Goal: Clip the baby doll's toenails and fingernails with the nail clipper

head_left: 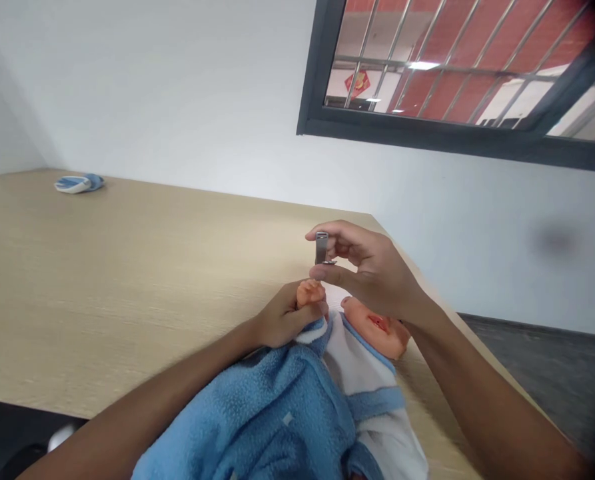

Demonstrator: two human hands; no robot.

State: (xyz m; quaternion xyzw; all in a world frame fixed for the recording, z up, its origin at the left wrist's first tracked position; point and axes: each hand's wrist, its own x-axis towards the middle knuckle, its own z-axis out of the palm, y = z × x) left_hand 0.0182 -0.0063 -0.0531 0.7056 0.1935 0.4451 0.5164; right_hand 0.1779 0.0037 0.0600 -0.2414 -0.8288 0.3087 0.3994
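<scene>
Left hand (290, 319): closed around the doll's hand (310, 293) at the cuff, thumb across the near side; the small fingers poke up out of the grip.

Right hand (372, 267): narrowly parted, thumb below and fingers curled above – a nail clipper (322, 248) pinched between them.

Clipper: metal, silver-grey, about upright, between the right thumb and forefinger; just above the doll's hand. Whether its lower end touches the doll cannot be told, the thumb being in the way.

Doll (344, 360): orange-skinned, lying at the near edge of the table, below both hands; one arm raised into the left hand.

Doll's head (377, 330): to the right of the left hand, under the right wrist, tipped sideways; red mouth showing, the upper part partly covered by the right forearm.

Suit (277, 400): fleece, blue with white panels, on the doll; its blue part spreads between the two forearms.

Table (152, 267): pale wood grain, beneath doll and hands.

Cloth piece (80, 184): blue and white, far left corner of the table – well apart from both hands.

Window (427, 133): dark frame, metal bars, upper right, set in a white wall (177, 87).

Floor (517, 360): dark grey, right of the table.
</scene>
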